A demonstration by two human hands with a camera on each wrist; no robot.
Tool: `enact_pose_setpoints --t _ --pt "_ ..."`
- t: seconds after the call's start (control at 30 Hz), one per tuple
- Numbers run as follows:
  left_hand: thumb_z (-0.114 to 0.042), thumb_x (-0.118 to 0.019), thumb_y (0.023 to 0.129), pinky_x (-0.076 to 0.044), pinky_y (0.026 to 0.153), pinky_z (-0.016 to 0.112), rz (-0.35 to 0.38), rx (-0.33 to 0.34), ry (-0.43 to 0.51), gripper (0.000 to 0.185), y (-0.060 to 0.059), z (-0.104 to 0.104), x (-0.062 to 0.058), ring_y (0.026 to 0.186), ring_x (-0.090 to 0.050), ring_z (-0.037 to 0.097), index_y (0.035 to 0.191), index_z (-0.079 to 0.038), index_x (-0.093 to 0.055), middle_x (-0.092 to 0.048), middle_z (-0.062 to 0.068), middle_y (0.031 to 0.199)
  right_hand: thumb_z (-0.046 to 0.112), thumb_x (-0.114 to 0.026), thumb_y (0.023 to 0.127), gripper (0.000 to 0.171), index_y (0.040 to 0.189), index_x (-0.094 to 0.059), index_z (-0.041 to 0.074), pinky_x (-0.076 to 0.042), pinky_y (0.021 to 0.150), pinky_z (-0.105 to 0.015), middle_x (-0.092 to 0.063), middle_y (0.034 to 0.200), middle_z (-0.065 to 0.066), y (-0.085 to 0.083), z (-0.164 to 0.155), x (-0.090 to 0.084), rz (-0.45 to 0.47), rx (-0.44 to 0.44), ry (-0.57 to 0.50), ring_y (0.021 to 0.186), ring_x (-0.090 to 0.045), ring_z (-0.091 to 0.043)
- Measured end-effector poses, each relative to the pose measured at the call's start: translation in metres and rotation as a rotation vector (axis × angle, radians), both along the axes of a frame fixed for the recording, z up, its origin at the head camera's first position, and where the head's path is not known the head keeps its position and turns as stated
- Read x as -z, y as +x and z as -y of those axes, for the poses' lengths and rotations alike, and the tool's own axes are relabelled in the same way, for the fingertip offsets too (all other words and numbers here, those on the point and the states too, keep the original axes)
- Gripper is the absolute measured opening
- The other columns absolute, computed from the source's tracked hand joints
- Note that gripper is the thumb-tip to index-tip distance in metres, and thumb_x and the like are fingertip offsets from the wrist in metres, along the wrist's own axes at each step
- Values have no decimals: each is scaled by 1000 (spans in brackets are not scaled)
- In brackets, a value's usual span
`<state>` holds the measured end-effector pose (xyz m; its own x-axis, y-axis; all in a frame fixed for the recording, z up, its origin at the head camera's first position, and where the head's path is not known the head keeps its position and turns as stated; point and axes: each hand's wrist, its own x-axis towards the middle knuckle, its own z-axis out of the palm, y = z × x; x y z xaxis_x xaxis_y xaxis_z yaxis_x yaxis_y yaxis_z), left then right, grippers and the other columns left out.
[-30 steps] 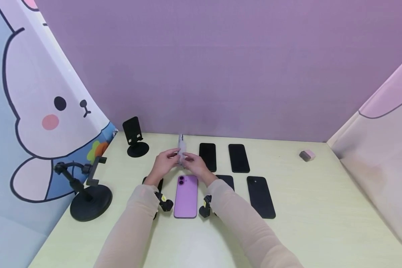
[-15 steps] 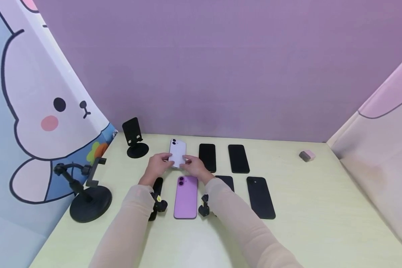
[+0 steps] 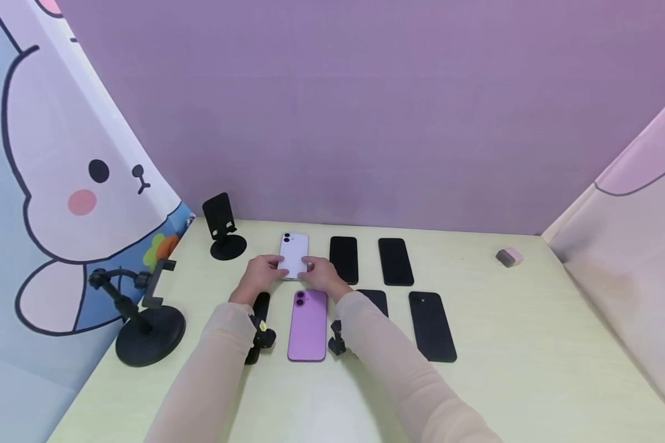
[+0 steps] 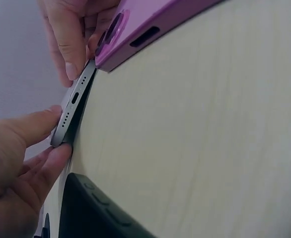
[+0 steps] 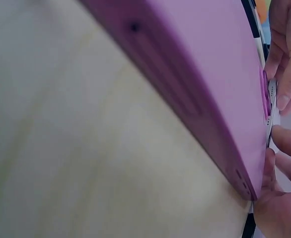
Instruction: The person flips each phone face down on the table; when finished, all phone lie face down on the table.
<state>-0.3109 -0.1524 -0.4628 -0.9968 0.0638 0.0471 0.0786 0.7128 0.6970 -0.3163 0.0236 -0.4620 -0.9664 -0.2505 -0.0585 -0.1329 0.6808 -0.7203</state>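
On the tabletop, at the left end of the far row of phones, your left hand and right hand grip the near end of a pale lilac phone, fingers pinching its two lower corners. It lies back up, camera end pointing away from you, and from your left wrist its near edge looks low against the tabletop; whether it touches there you cannot tell. Just before it, between your forearms, lies a purple phone, also back up. Right of the pale one lie two black phones, with more black phones in the near row. A black phone stand stands at the far left, a clamp stand nearer you.
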Motion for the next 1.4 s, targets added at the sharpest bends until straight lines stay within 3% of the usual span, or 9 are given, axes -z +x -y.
enact_pose_setpoints --t 0.2,0.7,0.83,0.93,1.03,1.13,1.3,1.4 --pt "-14 -71 89 -49 86 42 -8 13 -40 42 -2 -2 -3 98 -64 31 124 6 -63 -69 20 103 17 -69 92 51 139 -53 6 -50 81 -31 -67 101 -11 -1 1 -3 -6 6 5 93 -61 -20" --pt "-10 -71 87 -49 87 43 33 42 -45 43 -7 -6 -1 100 -62 34 124 11 -60 -66 24 107 16 -70 91 52 139 -53 5 -50 87 -31 -68 109 -14 -2 0 -3 12 18 19 99 -63 -22" --pt "-8 -71 87 -48 89 44 -25 21 -54 41 -6 -11 0 99 -59 34 122 11 -61 -65 24 105 19 -67 93 47 137 -56 6 -50 86 -33 -67 110 -12 0 -10 -7 16 2 12 99 -62 -22" --pt "-7 -70 86 -46 89 45 -85 -4 -43 39 -4 -22 0 99 -56 35 121 9 -62 -61 24 105 19 -65 95 40 132 -60 7 -50 84 -34 -65 110 -11 1 -24 -11 -23 -18 13 98 -61 -23" --pt "-7 -69 88 -47 89 45 -110 14 -2 41 -3 -38 0 102 -56 35 125 7 -60 -59 24 109 16 -65 94 37 129 -62 4 -50 82 -36 -63 109 -14 2 -42 -15 -83 -20 25 98 -59 -26" --pt "-9 -69 89 -49 89 44 -96 78 35 44 -3 -54 0 104 -58 34 130 4 -58 -59 24 112 16 -66 94 39 130 -60 3 -49 83 -38 -58 112 -17 2 -59 -14 -114 18 59 100 -56 -28" --pt "-13 -71 89 -49 89 43 -42 148 52 48 -6 -77 -3 106 -61 32 133 -1 -57 -62 22 116 21 -67 93 49 138 -54 5 -47 91 -42 -48 127 -24 3 -83 -11 -72 63 105 111 -52 -33" --pt "-16 -71 90 -50 88 43 7 172 35 49 -8 -90 -3 105 -61 31 135 -3 -56 -63 19 117 23 -69 92 53 139 -52 5 -47 89 -42 -50 122 -23 4 -93 -11 -61 68 119 109 -51 -32"
